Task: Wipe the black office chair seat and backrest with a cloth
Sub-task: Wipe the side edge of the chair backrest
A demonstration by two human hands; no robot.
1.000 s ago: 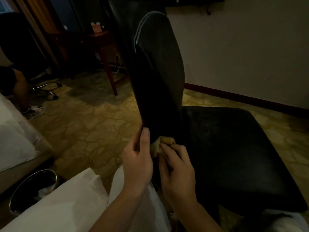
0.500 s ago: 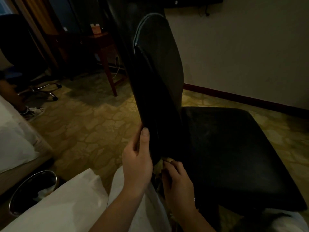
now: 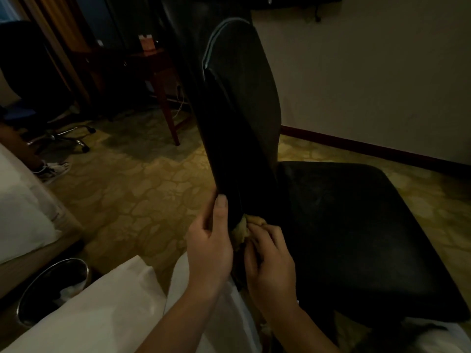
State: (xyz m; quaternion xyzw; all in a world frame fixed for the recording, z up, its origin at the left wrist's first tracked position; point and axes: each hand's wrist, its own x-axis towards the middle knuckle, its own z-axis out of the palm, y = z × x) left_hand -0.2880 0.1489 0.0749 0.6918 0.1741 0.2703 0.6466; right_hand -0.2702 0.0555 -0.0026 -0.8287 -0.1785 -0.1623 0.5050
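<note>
Right hand [image 3: 270, 261] lifted cloth [image 3: 246, 226] back up backrest [image 3: 239, 123] edge.
Fingers bunched around cloth; left hand [image 3: 209, 250] at 9 o'clock grips the edge. Keep backrest braced, stroke toward 12.

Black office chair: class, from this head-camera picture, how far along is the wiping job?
Done: nothing can be confirmed; no wiped patch shows. In hand: the left hand grips the lower edge of the black padded backrest while the right hand holds a crumpled yellowish cloth at its base. Left: probably the upper backrest and the broad black seat, which no hand touches.
</note>
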